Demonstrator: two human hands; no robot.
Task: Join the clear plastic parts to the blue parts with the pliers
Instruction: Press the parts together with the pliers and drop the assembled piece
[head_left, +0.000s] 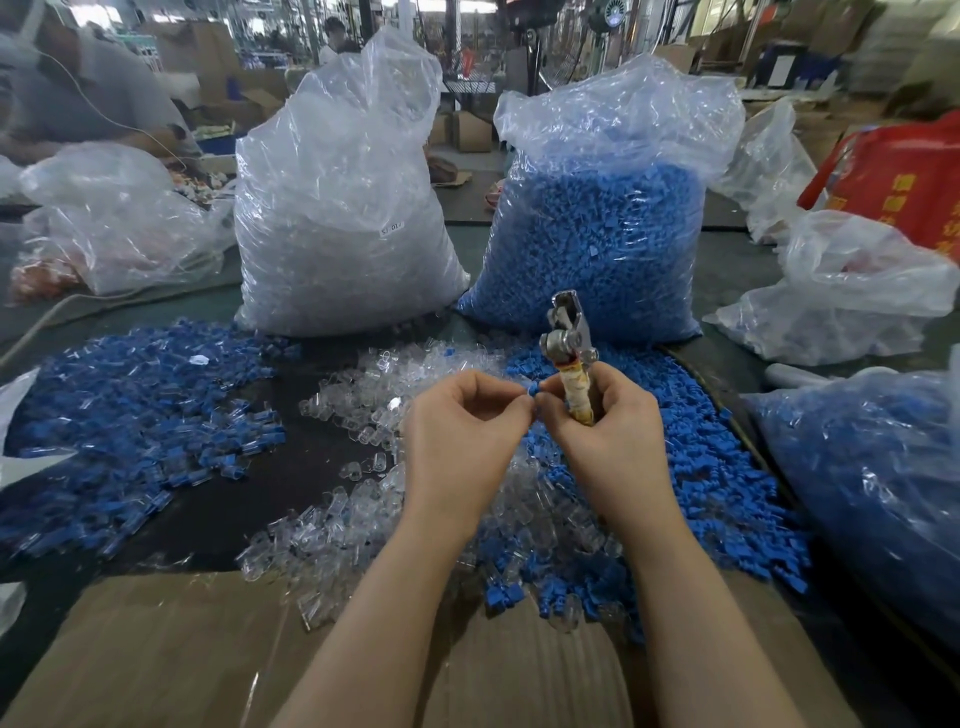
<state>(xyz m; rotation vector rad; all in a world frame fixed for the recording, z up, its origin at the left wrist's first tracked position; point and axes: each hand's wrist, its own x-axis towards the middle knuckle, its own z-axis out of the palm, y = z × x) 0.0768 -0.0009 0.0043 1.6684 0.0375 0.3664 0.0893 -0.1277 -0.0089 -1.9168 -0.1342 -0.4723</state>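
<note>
My left hand (462, 431) and my right hand (608, 436) meet at mid-table, fingertips pinched together on a small blue part (531, 389). My right hand also grips the taped handle of the pliers (567, 343), whose metal jaws point up and away. Whether a clear part is on the blue one is hidden by my fingers. Loose clear parts (358, 499) lie heaped under and left of my hands. Loose blue parts (701, 467) spread to the right. A pile of joined blue-and-clear pieces (130, 415) lies at the left.
A tall bag of clear parts (337, 208) and a bag of blue parts (597, 234) stand behind. Another blue-filled bag (872, 483) sits at the right, a cardboard sheet (156, 649) lies at the near edge. A person (78, 93) works at the far left among more bags.
</note>
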